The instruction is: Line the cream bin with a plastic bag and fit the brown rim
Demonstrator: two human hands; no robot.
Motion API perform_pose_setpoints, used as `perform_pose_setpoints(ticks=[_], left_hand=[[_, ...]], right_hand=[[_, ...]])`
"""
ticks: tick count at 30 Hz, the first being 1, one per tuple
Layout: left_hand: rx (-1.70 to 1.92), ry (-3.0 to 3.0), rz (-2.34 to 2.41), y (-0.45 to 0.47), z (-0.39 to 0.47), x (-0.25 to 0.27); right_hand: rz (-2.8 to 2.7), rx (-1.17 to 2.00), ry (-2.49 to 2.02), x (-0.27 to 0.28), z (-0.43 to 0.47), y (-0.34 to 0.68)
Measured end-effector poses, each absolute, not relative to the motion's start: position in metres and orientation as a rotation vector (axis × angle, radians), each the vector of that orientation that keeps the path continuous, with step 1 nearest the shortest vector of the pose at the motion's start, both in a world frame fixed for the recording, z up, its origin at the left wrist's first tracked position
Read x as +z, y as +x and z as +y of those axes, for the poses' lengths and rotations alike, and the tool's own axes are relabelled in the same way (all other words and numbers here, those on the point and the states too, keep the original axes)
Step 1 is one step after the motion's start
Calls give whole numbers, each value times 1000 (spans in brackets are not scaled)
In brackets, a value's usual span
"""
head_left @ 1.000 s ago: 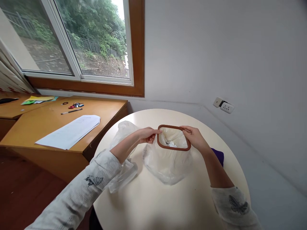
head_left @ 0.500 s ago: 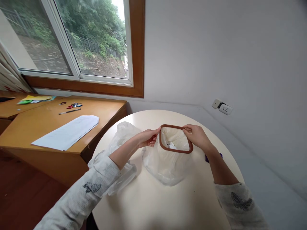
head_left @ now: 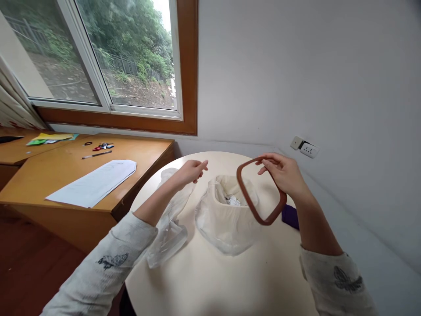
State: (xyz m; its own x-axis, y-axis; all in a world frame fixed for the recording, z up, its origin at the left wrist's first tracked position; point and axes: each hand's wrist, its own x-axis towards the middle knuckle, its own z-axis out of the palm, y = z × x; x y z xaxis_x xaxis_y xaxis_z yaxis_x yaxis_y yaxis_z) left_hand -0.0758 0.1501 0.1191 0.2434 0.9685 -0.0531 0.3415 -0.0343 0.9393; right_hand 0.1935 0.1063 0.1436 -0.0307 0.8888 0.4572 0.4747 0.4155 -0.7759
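Head view: our right hand grasps the brown frame, tilted at the right side of the bag-lined bin, its long axis slanting from upper left to lower right. Our left hand is free, loosely curled. Crumpled white paper lies inside the bin, on our round cream table; beyond stand a wooden desk, window and pale wall.

You are in an apparent office or study. Below the window, a wooden desk bears papers and a pen.
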Motion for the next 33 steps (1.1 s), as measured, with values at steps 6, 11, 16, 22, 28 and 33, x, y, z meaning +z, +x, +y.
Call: perform_pose_setpoints(ticks=[6, 11, 16, 22, 28, 33], left_hand=[[536, 1779, 922, -54, 120, 175], [573, 1859, 914, -51, 111, 177], [1132, 1528, 907, -61, 120, 154], [1386, 1382, 878, -28, 99, 129], [1186, 1356, 815, -19, 77, 118], [1126, 1368, 1019, -40, 88, 115]], right_hand=[[-2160, 521, -1120, 174, 95, 152], [-2097, 336, -1077, 178, 97, 144], [-1555, 487, -1182, 162, 101, 172], [-1519, 1106, -1206, 133, 89, 155], [-1597, 773, -1355, 123, 96, 156], [-1804, 612, -1673, 127, 95, 172]])
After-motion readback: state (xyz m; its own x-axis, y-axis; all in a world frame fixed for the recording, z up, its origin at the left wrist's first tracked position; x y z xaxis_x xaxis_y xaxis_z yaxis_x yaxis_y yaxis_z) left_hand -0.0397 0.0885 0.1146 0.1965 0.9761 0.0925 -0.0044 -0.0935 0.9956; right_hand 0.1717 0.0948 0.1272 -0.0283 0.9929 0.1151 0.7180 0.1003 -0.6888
